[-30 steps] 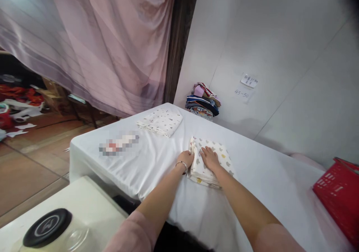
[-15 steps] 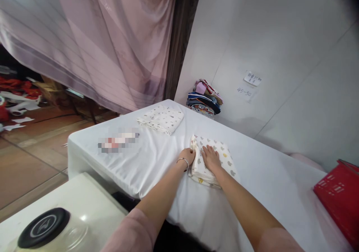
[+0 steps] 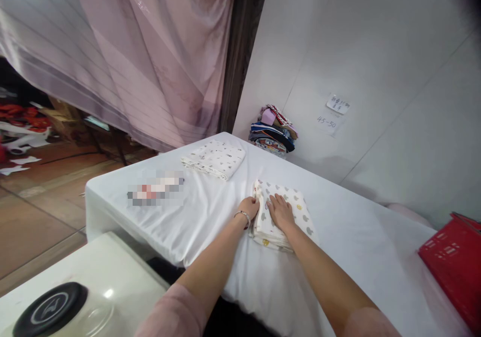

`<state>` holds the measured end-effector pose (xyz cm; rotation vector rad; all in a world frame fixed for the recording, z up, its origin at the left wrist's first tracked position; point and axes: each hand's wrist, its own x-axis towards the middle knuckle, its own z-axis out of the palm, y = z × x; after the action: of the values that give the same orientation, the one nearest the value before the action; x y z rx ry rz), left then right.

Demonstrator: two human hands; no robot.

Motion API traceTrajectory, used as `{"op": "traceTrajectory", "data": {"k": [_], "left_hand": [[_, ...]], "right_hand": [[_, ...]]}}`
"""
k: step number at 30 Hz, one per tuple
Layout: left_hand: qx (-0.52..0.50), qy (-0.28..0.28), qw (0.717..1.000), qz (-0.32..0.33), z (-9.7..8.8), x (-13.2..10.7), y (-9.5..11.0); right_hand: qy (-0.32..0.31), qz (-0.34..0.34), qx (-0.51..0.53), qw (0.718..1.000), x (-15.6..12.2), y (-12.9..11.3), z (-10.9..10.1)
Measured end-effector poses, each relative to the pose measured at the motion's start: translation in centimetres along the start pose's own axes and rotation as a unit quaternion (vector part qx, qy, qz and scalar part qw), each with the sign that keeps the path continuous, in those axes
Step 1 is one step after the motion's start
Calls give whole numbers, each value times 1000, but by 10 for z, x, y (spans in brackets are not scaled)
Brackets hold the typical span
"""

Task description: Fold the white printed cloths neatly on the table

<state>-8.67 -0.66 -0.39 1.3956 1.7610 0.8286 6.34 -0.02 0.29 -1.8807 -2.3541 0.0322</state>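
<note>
while the folded printed cloth is lying mid-table, right hand is pressing flat on top, fingers spread wide, likely pinning the folds down; left hand is bracing its left edge, fingers curled, grip unclear.

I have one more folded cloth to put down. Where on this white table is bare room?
The widest bare stretch of the table lies between the printed cloth under the right hand and the red basket. A narrower strip runs between it and the far folded cloth. The far corner by the clothes pile is crowded.
</note>
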Motion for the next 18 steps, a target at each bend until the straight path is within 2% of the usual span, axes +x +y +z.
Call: {"op": "traceTrajectory", "data": {"k": [6,13,18], "left_hand": [[27,7,1000,-9,3,10,4],[36,41,998,-11,3,5,1],[39,32,999,-7,-2,6,0]], "right_hand": [[-5,-5,-17,1000,1,0,1],[-9,-7,-7,1000,1,1,3],[-4,-11,-5,1000,1,1,2]]}}
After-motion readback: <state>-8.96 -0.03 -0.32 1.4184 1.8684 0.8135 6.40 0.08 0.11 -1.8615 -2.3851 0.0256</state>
